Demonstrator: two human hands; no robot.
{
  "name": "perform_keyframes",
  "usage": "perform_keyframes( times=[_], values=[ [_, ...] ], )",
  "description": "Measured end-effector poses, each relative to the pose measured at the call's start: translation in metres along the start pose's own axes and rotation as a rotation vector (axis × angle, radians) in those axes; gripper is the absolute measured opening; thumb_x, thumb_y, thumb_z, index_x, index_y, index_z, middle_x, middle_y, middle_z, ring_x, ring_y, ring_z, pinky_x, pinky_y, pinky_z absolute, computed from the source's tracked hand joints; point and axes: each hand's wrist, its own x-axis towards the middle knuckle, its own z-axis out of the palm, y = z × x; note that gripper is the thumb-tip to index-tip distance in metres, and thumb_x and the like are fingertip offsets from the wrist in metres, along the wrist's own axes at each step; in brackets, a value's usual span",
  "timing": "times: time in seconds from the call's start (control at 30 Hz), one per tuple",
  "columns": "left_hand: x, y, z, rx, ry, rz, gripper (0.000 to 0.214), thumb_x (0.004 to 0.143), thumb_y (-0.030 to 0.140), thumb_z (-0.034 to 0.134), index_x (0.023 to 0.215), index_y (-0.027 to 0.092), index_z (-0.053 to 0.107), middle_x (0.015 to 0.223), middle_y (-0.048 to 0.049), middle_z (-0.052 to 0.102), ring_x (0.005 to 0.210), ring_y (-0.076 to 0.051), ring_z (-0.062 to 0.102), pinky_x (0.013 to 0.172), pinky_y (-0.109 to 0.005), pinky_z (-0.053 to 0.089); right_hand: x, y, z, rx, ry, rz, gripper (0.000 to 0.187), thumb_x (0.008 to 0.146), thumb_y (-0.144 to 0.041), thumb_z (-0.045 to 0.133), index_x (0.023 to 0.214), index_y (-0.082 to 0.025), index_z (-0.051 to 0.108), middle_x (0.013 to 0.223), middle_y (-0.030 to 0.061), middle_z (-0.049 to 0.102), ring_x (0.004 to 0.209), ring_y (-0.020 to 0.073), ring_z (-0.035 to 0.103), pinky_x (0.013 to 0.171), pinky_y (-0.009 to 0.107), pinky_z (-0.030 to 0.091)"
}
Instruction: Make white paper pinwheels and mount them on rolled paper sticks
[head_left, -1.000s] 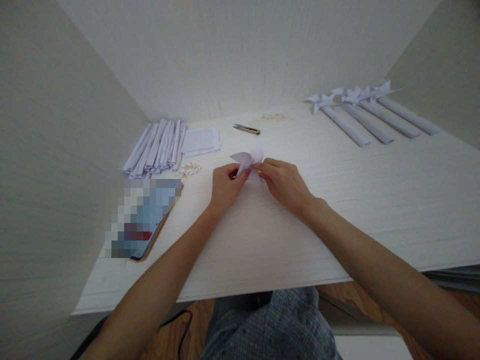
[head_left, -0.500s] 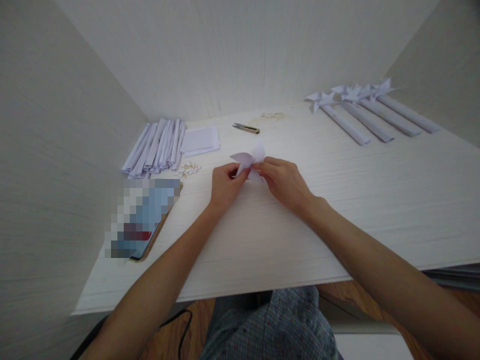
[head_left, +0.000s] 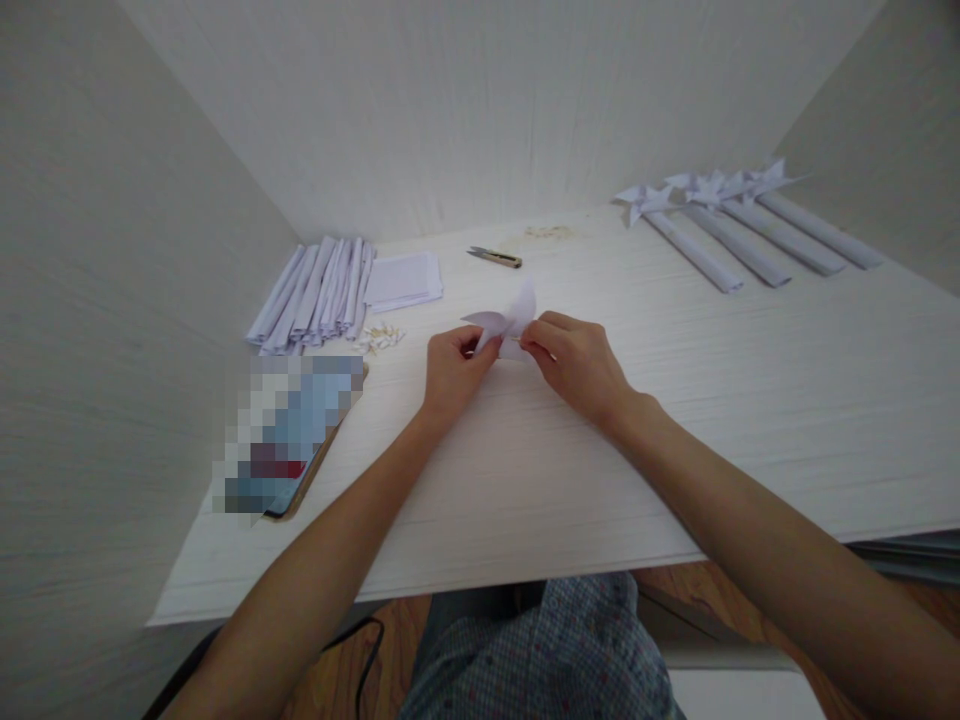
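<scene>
A white paper pinwheel [head_left: 519,312] with curled blades is held just above the table in front of me. My left hand [head_left: 459,368] pinches it near its middle, thumb on the front. At its right side is my right hand [head_left: 574,358], thumb and fingertips pinched together on a thin, short, pale stick [head_left: 516,340] that meets the pinwheel's centre; its exact kind is too small to tell. Several similar short pieces with white tips [head_left: 379,338] lie in a loose pile to the left.
Rolled paper tubes [head_left: 319,290] and a stack of paper squares [head_left: 405,278] lie at the left. A phone [head_left: 307,430] rests nearer me. Thread snips [head_left: 495,257] and small scraps [head_left: 547,232] are at the back. Several finished pinwheels on paper tubes [head_left: 694,250] lie back right.
My right hand has shifted slightly right, away from the pinwheel's centre, so the thin stick shows between them. My left hand keeps its pinch on the paper.
</scene>
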Motion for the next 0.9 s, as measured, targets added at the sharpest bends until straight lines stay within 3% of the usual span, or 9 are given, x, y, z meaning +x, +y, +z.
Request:
perform_keyframes(
  times=[0.47,0.67,0.9],
  values=[
    [-0.0008,0.0022,-0.0003,0.049,-0.002,0.018,0.017,0.067,0.022,0.052,0.051,0.015,0.053,0.048,0.0047,0.044,0.048,-0.007,0.038,0.046,-0.020,0.031,0.0013,0.0055,0.0003,0.074,-0.013,-0.061,0.025,0.077,-0.008,0.039,0.065,-0.013,0.060,0.071,0.0063,0.059,0.063,0.0133,0.051,0.058,0.025,0.035],
    [-0.0001,0.0012,-0.0010,0.074,0.006,0.015,0.019,0.066,0.023,0.052,0.049,0.014,0.051,0.046,0.0047,0.042,0.047,-0.007,0.037,0.045,-0.020,0.030,0.0008,0.0082,0.0012,0.138,0.001,-0.090,0.024,0.076,-0.005,0.041,0.072,-0.012,0.063,0.079,0.0087,0.063,0.071,0.0153,0.056,0.064,0.026,0.040],
    [-0.0004,0.0002,-0.0004,0.091,0.007,0.040,0.016,0.067,0.025,0.052,0.056,0.014,0.057,0.052,0.0027,0.052,0.051,-0.009,0.045,0.051,-0.021,0.037,0.0003,0.0085,0.0010,0.157,0.047,-0.074,0.024,0.078,-0.007,0.042,0.079,-0.014,0.065,0.081,0.0071,0.064,0.072,0.0153,0.057,0.065,0.026,0.042]
  ],
)
